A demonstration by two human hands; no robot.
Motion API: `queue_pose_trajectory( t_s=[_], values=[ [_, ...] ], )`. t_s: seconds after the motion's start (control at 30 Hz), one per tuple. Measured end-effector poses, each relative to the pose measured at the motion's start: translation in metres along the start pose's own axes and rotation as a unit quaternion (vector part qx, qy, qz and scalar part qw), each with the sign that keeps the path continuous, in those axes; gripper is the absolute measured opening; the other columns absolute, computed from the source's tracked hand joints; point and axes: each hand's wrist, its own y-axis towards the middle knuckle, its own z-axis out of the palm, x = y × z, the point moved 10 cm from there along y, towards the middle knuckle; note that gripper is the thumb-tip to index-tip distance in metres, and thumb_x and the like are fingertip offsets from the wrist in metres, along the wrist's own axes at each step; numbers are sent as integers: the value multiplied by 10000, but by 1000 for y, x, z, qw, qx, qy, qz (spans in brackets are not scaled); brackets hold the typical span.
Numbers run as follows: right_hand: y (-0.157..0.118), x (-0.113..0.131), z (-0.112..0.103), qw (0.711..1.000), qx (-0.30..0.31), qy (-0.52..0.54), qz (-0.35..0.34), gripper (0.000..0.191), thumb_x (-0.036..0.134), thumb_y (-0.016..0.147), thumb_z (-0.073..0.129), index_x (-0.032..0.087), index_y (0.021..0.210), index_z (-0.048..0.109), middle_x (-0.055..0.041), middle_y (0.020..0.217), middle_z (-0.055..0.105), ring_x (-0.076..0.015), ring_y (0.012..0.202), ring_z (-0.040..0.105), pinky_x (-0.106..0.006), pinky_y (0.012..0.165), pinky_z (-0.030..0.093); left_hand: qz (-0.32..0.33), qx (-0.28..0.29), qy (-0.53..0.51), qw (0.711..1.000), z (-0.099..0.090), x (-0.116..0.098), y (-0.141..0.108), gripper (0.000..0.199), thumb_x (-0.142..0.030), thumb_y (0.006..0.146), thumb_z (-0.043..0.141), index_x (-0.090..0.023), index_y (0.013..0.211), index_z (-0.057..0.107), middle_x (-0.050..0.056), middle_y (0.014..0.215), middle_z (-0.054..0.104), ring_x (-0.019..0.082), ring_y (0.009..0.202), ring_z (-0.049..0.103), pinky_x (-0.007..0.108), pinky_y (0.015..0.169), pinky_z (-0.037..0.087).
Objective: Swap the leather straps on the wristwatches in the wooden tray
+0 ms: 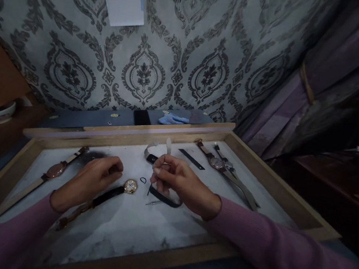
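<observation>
My left hand [95, 176] hovers over the white tray floor with curled fingers, thumb close to the index finger; whether anything sits between them I cannot make out. Just right of its fingertips lies a gold-rimmed wristwatch [130, 186] on a black strap. My right hand [177, 180] is closed in a pinch, and what the fingertips hold is too small to tell. Below them a black strap [166, 200] curves, with a thin metal tool [153, 203] beside it. A small black loop [143, 180] lies between my hands. Behind my right hand stands a pale strap with a black piece [152, 159].
A wooden frame [181, 249] borders the tray. Brown-strapped watches [54, 170] lie left; more watches [217, 162] lie right, near a flat dark strip [192, 158]. Blue cloth [172, 119] rests behind the frame. Patterned wall [144, 73] and purple curtain [276, 116] stand beyond.
</observation>
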Motion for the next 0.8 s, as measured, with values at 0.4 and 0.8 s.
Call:
queue_pose_trajectory(
  t_s=[0.4, 0.8],
  values=[
    [-15, -13, -14, 997, 10, -39, 63, 197, 212, 783, 610, 145, 968, 604, 1, 675, 604, -65, 505, 498, -170, 421, 326, 28, 63, 41, 997, 37, -13, -6, 73, -252, 840, 533, -192, 829, 491, 7, 795, 549, 173, 721, 493, 285, 658, 350],
    [-13, 0, -17, 928, -10, -373, -8, 197, 115, 779, 478, 107, 810, 672, 1, 580, 539, -89, 492, 438, -218, 480, 313, -114, 157, -246, 950, 51, 1, -5, 200, -342, 734, 619, -158, 798, 572, -6, 698, 570, 150, 670, 498, 252, 602, 341]
  ],
)
